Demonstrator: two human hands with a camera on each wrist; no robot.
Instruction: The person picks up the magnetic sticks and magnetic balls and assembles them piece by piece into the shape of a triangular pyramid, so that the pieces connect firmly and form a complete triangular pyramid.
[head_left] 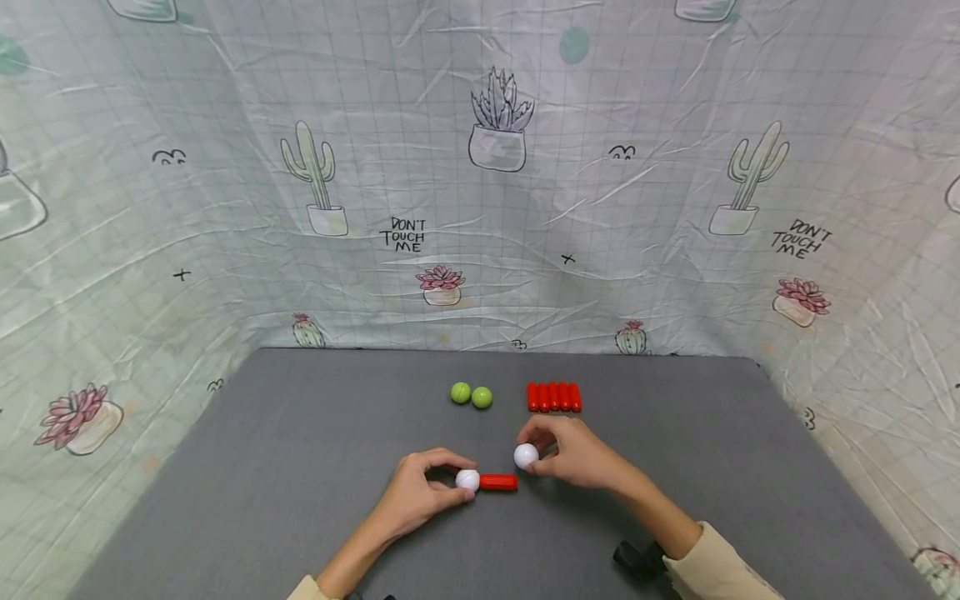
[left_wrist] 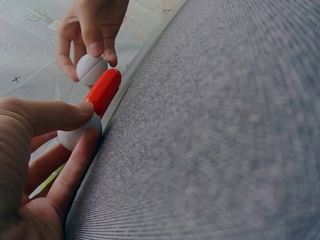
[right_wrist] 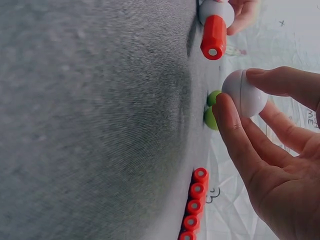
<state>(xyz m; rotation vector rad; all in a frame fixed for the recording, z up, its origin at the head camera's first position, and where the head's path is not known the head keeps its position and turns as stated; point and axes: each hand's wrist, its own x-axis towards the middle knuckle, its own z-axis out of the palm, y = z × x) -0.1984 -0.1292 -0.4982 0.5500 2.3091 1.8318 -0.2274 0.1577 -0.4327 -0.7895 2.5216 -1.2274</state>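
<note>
My left hand pinches a white ball between thumb and fingers on the grey table. Touching that ball's right side is a red stick, lying crosswise; its free end, with a small pale disc, faces the right wrist view. A second white ball, with a seam around it, is pinched by my right hand, just up and right of the stick's free end. In the right wrist view this ball is apart from the red stick.
Two green balls sit side by side farther back on the grey table. To their right, several red sticks lie in a row. A black object is near my right sleeve. Patterned cloth hangs behind and at the sides.
</note>
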